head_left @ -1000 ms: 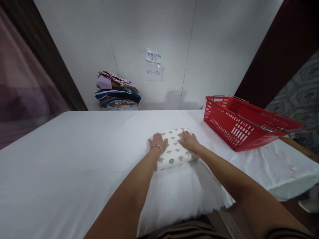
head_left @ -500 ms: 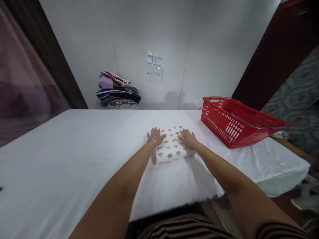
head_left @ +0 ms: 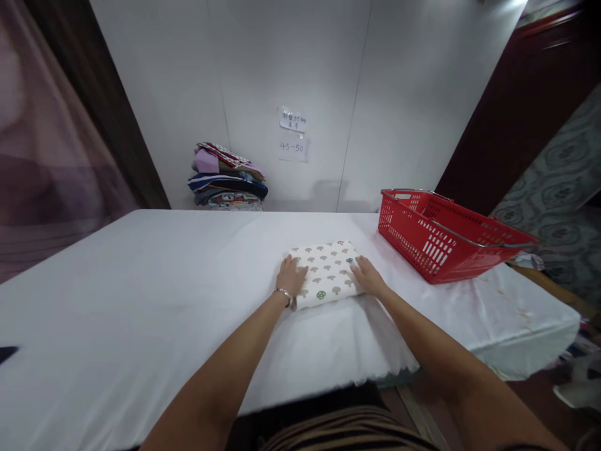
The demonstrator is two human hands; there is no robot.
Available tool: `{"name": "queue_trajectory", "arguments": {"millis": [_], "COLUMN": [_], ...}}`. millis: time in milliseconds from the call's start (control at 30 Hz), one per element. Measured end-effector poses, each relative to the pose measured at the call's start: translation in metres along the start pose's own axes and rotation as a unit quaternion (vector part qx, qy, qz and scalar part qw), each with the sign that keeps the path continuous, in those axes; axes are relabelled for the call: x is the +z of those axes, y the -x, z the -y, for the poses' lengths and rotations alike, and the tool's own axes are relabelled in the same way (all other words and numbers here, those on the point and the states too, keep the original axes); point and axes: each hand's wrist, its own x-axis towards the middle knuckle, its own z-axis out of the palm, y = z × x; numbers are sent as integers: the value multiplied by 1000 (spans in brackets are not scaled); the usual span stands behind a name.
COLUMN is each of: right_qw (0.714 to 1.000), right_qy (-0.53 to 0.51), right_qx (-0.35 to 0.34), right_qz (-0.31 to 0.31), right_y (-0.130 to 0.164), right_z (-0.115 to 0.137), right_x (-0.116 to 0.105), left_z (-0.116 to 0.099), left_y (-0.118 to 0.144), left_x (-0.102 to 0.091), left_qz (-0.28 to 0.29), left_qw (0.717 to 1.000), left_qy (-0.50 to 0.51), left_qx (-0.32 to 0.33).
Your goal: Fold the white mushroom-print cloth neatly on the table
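Observation:
A folded white cloth [head_left: 328, 269] printed with grey mushrooms, and a few coloured ones, lies flat on the white-covered table [head_left: 141, 300]. At its left edge is my left hand [head_left: 291, 277], with the thumb over the top and the fingers along the side. My right hand [head_left: 369, 275] holds the opposite edge in the same way, thumb on top. The undersides of the fingers are partly hidden. A beaded bracelet [head_left: 284, 292] circles my left wrist.
To the right stands a red plastic basket [head_left: 417, 241] with metal handles. A stack of folded clothes [head_left: 228, 176] is against the wall at the back left. Paper signs [head_left: 293, 148] hang on the wall. A dark item [head_left: 7, 354] shows at the left edge.
My hands have slid from lying flat on top of the folded cloth, fingers spread, outward and nearer to me, onto its left and right edges. The view has shifted slightly.

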Motion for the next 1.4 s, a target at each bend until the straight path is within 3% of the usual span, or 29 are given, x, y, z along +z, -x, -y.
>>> {"name": "queue_trajectory", "arguments": {"millis": [67, 233, 367, 500, 667, 733, 800, 867, 1000, 1167, 1400], "right_qw": [994, 976, 982, 986, 997, 995, 994, 994, 987, 985, 985], "right_qy": [-77, -153, -144, -137, 45, 85, 77, 53, 65, 70, 20], "right_qx": [69, 151, 123, 92, 47, 3, -57, -96, -115, -104, -144], "right_qz": [-26, -22, -20, -5, -37, -50, -51, -25, 85, 122, 97], "right_y": [7, 17, 2, -28, -58, -56, -45, -27, 5, 14, 45], "right_z": [-8, -21, -25, -33, -29, -16, 2, 23, 55, 66, 69], "right_x": [1, 8, 10, -1, -16, -14, -7, 2, 16, 12, 10], "left_z": [1, -4, -13, -27, -35, -27, -15, -3, 13, 21, 31], "left_y": [7, 17, 26, 52, 82, 81, 73, 62, 40, 23, 2], "left_x": [-6, -16, -11, 6, 23, 22, 16, 6, -10, -8, -2], "left_qz": [-29, 11, 13, 13, 78, 72, 45, -3, -78, -50, -38], "left_qw": [997, 983, 972, 944, 885, 878, 891, 922, 974, 996, 997], "left_qy": [50, 118, 168, 289, 427, 434, 407, 341, 183, 79, 63], "left_qx": [-57, -143, -163, -156, -170, -189, -196, -182, -109, -2, -5]}}
